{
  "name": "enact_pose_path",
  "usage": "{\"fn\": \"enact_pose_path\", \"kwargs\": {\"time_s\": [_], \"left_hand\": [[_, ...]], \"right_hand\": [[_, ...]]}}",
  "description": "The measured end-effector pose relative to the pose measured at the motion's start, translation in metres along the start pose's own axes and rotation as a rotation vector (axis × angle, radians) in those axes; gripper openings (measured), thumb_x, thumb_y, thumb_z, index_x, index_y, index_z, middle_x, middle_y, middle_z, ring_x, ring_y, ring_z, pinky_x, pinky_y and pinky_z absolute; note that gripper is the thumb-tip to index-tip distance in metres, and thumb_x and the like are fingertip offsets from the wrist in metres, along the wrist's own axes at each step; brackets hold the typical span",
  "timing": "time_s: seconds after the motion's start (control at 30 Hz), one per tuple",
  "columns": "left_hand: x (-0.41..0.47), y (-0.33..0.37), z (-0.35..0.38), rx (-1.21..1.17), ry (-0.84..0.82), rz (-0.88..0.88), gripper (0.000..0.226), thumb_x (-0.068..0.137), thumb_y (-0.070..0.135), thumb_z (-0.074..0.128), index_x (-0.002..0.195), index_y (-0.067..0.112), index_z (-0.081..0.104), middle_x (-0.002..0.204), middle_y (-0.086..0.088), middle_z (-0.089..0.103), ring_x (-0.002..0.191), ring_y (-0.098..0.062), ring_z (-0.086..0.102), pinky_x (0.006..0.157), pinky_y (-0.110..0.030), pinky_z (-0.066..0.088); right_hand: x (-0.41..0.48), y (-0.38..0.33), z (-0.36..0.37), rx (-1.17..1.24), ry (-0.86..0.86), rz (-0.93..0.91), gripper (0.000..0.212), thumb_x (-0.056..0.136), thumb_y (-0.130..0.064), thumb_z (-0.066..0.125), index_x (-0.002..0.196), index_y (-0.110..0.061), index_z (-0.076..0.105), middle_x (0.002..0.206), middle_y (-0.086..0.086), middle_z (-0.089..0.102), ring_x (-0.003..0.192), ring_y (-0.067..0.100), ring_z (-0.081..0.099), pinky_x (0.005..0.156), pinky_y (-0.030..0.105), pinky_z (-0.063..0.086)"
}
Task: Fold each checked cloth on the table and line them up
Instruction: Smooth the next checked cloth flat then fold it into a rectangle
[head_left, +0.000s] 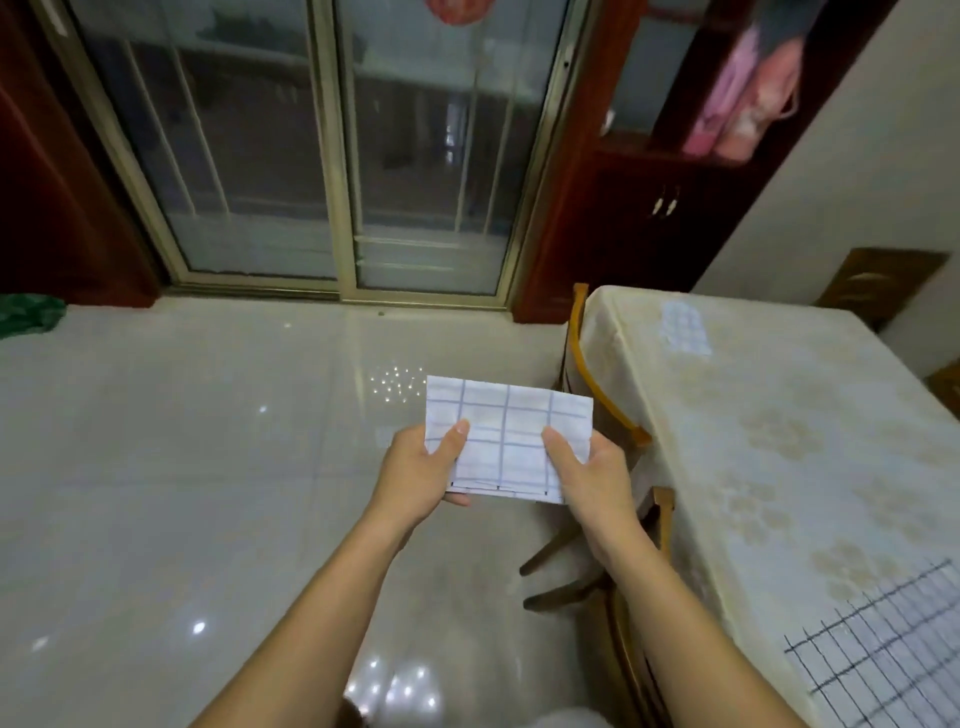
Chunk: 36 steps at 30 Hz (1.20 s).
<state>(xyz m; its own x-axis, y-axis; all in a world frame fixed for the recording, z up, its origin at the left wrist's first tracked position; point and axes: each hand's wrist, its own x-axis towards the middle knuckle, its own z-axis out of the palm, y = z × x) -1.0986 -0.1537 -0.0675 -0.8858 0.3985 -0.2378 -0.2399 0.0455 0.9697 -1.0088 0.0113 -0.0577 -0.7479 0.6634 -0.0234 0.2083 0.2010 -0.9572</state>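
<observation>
A folded white cloth with blue checks (506, 434) is held in the air over the tiled floor, left of the table. My left hand (423, 475) grips its left edge, thumb on top. My right hand (589, 475) grips its right edge the same way. On the table (753, 467) a small folded blue-checked cloth (685, 327) lies near the far end. A larger unfolded cloth with dark checks (888, 654) lies spread at the near right corner.
A pale patterned tablecloth covers the table at the right. Wooden chairs (613, 410) stand tucked against its left side. Glossy floor tiles (208, 467) stretch left, with sliding glass doors (337, 156) and a dark wooden cabinet (660, 208) behind.
</observation>
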Motion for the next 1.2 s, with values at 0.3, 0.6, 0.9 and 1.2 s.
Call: {"fn": "enact_pose_path", "kwargs": {"time_s": [0.3,0.6,0.9,1.2], "left_hand": [[0.082,0.004,-0.034,0.113,-0.141,-0.059,0.021,0.102,0.029,0.058,0.108,0.014,0.071,0.091,-0.006,0.075,0.069,-0.015,0.072,0.049,-0.032,0.056],[0.204,0.031,-0.045,0.190,-0.069,-0.018,0.019,0.102,0.027,0.058,0.102,0.014,0.072,0.082,-0.004,0.075,0.063,-0.016,0.072,0.047,-0.032,0.056],[0.371,0.107,-0.043,0.227,0.060,0.017,0.017,0.103,0.025,0.057,0.105,0.014,0.071,0.088,-0.005,0.075,0.068,-0.011,0.073,0.050,-0.029,0.058],[0.491,0.113,0.023,0.266,-0.154,-0.039,0.021,0.103,0.030,0.057,0.117,0.020,0.069,0.103,-0.005,0.076,0.083,-0.019,0.075,0.058,-0.033,0.061]], "right_hand": [[0.029,-0.002,0.054,0.007,0.105,0.124,0.008,0.097,-0.023,0.062,0.097,-0.020,0.069,0.081,0.005,0.074,0.061,0.018,0.070,0.042,0.036,0.054],[0.152,0.010,0.110,0.034,0.106,0.131,0.014,0.097,-0.026,0.061,0.091,-0.016,0.069,0.071,0.006,0.069,0.044,0.013,0.057,0.036,0.028,0.042],[0.343,-0.028,0.158,0.114,-0.055,0.089,0.019,0.099,-0.033,0.056,0.109,-0.020,0.066,0.088,-0.001,0.071,0.073,0.013,0.069,0.047,0.024,0.053],[0.452,-0.007,0.131,0.124,0.080,0.155,0.017,0.100,-0.031,0.053,0.107,-0.021,0.066,0.091,-0.001,0.073,0.076,0.011,0.072,0.052,0.029,0.059]]}}
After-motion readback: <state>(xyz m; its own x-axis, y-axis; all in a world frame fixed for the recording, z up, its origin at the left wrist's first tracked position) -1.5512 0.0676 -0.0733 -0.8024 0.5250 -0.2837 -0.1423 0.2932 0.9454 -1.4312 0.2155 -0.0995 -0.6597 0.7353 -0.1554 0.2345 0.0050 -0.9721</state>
